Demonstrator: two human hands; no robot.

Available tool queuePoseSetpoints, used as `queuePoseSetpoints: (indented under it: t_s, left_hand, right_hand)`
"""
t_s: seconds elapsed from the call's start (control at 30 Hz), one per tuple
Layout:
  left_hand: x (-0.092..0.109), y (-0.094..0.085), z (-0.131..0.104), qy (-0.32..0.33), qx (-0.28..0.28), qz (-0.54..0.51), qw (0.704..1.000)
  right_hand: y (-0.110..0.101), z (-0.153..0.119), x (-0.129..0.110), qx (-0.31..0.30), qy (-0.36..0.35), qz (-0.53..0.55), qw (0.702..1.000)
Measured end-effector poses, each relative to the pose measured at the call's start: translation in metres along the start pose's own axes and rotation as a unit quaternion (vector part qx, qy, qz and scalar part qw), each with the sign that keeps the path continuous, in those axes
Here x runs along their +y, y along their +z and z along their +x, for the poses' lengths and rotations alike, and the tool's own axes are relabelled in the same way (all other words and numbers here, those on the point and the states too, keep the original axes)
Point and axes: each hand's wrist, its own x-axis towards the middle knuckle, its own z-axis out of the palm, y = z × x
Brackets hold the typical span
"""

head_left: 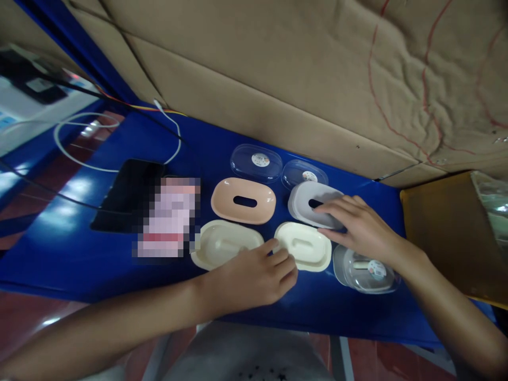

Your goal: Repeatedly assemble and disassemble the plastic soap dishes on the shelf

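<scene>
A person's two bare hands work over soap-dish parts spread on a blue desk (79, 248) backed by cardboard sheeting (278, 69). The right hand (359, 227) lies flat, fingers spread and gripping nothing, on a grey slotted tray (304, 203) toward the desk's back edge. The left hand (254, 275) sits loosely curled near the front edge, its fingertips touching the near rim of a cream base (305, 248); it holds nothing. A second cream base (222, 243) lies just beside that hand, to its left. Behind it rests a peach slotted tray (243, 200), and behind the two trays, against the cardboard, lie two clear lids (256, 163), each with a round sticker. An assembled dish under a clear lid (367, 272) stands below the right wrist, near the front edge. Toward the desk's left end lie a black phone (127, 193) and a blurred-out card (169, 217), with a white cable (79, 159) looping behind them. A brown carton (444, 233) stands at the right end.
</scene>
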Motion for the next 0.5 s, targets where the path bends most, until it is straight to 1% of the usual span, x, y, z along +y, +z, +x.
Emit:
queuePoseSetpoints:
  t_s: [0.1, 0.17, 0.3, 0.4, 0.5]
  left_hand:
    - [0.007, 0.003, -0.001, 0.02, 0.01, -0.021, 1.0]
    - [0.011, 0.004, -0.001, 0.024, 0.023, -0.035, 0.999]
    - [0.016, 0.002, -0.001, 0.026, 0.028, -0.057, 0.998]
    - [0.015, 0.0, -0.003, 0.023, 0.019, -0.067, 0.997]
    - [0.013, 0.0, -0.005, 0.02, -0.004, -0.072, 0.997]
  right_hand:
    - [0.005, 0.006, -0.001, -0.023, -0.006, 0.019, 1.0]
    - [0.009, 0.008, -0.006, -0.032, -0.011, 0.029, 0.999]
    - [0.017, 0.008, -0.014, -0.048, -0.03, 0.046, 0.997]
    - [0.021, 0.011, -0.013, -0.062, -0.026, 0.072, 0.995]
    - [0.017, 0.014, -0.01, -0.066, -0.021, 0.105, 0.992]
